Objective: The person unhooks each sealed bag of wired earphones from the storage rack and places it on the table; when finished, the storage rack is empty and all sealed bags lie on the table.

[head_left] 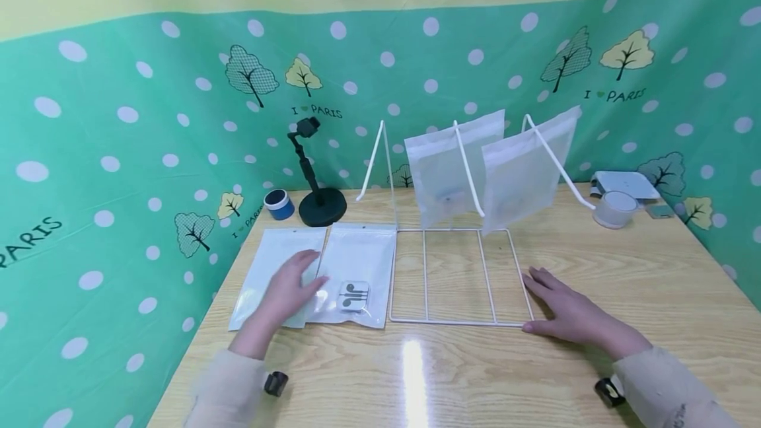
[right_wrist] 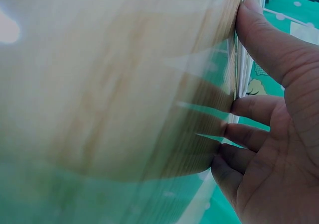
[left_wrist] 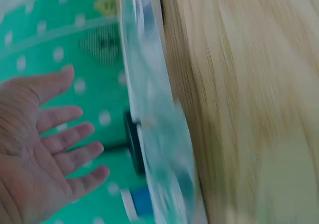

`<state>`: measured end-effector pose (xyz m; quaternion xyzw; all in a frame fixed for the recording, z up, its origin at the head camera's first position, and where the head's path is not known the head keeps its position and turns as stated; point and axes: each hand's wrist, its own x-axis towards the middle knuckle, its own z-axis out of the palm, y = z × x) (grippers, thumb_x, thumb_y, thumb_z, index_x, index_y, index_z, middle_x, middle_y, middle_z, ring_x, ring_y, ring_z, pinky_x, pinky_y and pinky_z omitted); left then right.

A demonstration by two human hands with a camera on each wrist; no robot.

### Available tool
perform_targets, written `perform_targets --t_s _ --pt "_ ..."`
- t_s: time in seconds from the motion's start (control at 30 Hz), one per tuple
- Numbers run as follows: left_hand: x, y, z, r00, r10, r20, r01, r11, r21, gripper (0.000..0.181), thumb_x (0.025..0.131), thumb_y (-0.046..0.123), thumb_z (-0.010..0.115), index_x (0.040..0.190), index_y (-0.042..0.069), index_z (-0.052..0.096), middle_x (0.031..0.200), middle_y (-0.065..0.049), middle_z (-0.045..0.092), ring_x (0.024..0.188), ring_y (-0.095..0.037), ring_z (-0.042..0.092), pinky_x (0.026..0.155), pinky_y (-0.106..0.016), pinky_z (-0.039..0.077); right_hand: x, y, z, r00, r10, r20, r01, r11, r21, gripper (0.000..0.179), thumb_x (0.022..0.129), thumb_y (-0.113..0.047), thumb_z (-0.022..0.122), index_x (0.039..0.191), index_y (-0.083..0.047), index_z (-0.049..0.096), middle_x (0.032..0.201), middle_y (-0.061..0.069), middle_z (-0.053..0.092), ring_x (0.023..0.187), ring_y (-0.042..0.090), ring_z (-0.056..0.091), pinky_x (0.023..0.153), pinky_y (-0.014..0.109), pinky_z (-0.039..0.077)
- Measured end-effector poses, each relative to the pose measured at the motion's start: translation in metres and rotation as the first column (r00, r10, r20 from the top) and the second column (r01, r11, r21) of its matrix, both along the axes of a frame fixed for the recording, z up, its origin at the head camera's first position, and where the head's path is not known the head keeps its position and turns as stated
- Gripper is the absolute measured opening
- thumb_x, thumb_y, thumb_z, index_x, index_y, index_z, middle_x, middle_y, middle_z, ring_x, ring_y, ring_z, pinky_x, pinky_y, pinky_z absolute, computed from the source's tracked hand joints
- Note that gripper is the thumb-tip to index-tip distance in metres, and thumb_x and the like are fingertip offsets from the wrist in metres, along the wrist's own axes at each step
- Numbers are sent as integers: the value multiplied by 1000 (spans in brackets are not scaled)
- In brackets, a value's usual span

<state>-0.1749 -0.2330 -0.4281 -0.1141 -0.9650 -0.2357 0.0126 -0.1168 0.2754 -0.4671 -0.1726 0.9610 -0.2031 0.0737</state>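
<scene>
My left hand (head_left: 288, 289) hovers over two flat white zip bags, fingers spread and holding nothing. Beneath it lies the left bag (head_left: 276, 246); beside that is the right bag (head_left: 362, 249), with earphones (head_left: 355, 296) in a small square case showing on its front. In the left wrist view the palm (left_wrist: 35, 179) is bare. My right hand (head_left: 561, 309) rests at the front right corner of a white wire rack (head_left: 458, 323), thumb and fingertips touching the table by its side bar. Two translucent bags hang on the rack's arms, one in the middle (head_left: 442, 170), one on the right (head_left: 526, 174).
A black stand (head_left: 321, 207) and a blue jar (head_left: 278, 205) are at the back left. Behind on the right are a white round container (head_left: 615, 210) and a white flat box (head_left: 627, 185). A green dotted cloth (head_left: 143, 150) borders the wooden table (head_left: 345, 382).
</scene>
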Motion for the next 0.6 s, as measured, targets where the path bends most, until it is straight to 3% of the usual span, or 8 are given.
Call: perform_targets --t_s 0.13,0.33,0.5,0.6 --pt "4 37 -2 985 -173 24 174 982 -73 71 87 36 73 145 4 45 151 -16 39 139 -35 36 111 -53 31 0 0 -1 1000 1 -2 -1 1000 -2 96 78 -59 71 145 3 41 151 30 28 136 53 26 100 65 35" --pt "7 76 -13 927 -363 89 374 908 -190 87 84 52 70 151 8 36 157 -11 31 145 -32 24 114 -57 20 0 1 -1 1000 1 -7 -1 1000 -1 97 78 -60 71 145 2 41 152 30 28 136 53 26 101 65 34" --pt "6 92 -25 898 -425 117 440 849 -293 95 82 63 66 153 8 32 159 -9 26 146 -31 20 113 -61 18 0 1 -2 1000 2 -8 -2 1000 -4 97 78 -61 70 146 2 41 152 30 28 136 53 26 101 66 34" --pt "6 98 -26 891 -436 130 453 833 -317 96 81 64 65 152 8 32 159 -9 26 146 -32 20 111 -64 19 0 1 -3 1000 2 -11 -2 1000 -4 97 78 -61 70 146 2 41 152 30 28 136 53 27 101 65 34"
